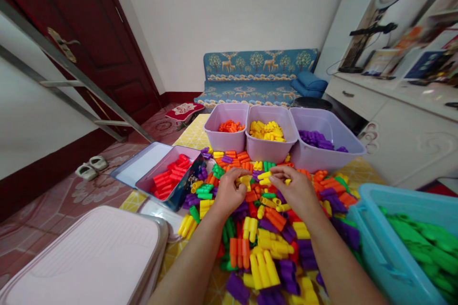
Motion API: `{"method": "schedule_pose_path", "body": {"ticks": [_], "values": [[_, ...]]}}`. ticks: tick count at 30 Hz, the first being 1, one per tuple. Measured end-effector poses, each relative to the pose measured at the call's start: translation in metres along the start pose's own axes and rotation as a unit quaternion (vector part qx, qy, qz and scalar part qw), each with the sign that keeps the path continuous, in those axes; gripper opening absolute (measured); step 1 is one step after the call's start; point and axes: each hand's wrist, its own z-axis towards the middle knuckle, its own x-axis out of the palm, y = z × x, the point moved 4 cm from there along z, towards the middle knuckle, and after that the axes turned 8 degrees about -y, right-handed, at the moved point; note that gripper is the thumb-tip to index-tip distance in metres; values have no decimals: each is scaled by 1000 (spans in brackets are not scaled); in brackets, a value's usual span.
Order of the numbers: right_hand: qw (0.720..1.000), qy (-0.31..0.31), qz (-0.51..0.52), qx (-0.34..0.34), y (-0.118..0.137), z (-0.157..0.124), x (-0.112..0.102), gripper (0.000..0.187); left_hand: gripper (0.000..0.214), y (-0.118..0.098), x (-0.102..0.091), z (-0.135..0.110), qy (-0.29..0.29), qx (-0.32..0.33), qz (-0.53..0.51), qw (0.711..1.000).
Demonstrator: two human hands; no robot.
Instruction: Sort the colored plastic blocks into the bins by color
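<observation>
My left hand [232, 191] is closed over the pile, its fingers curled round a yellow plastic tube block [245, 180]. Beside it, my right hand [291, 186] pinches another yellow tube block [265, 177] between thumb and fingers. Under both hands spreads a heap of joined tube blocks in yellow, orange, purple, green and red; an orange block [239, 252] and a larger yellow block [264, 269] lie nearer to me. Behind the heap stand three lilac bins: one with orange blocks [231, 126], one with yellow blocks [267, 131], one with purple blocks [317, 140].
Left of the heap is an open tin [191, 186] of red blocks [171, 176]. A turquoise bin [372, 228] with green blocks [425, 243] stands at right. Pale pink lids [89, 252] lie front left. Beyond are a blue sofa [250, 86], a ladder [89, 90] and a white cabinet [404, 128].
</observation>
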Motion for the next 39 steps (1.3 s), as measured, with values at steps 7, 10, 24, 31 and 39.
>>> {"method": "schedule_pose_path", "body": {"ticks": [7,10,24,31,39], "values": [[978,168,94,77,10,-12,-2,26,36,12,5,-1,-22,-31,-74,997],[979,150,108,87,11,-11,-6,23,30,15,7,-2,-21,-56,-106,993],[998,17,55,16,1,-4,9,36,22,16,9,-2,20,-111,-220,969],[989,87,118,-1,6,-13,32,36,20,10,10,-2,37,-113,-321,940],[984,64,165,28,8,-12,28,28,30,3,11,-3,53,-140,-332,931]]}}
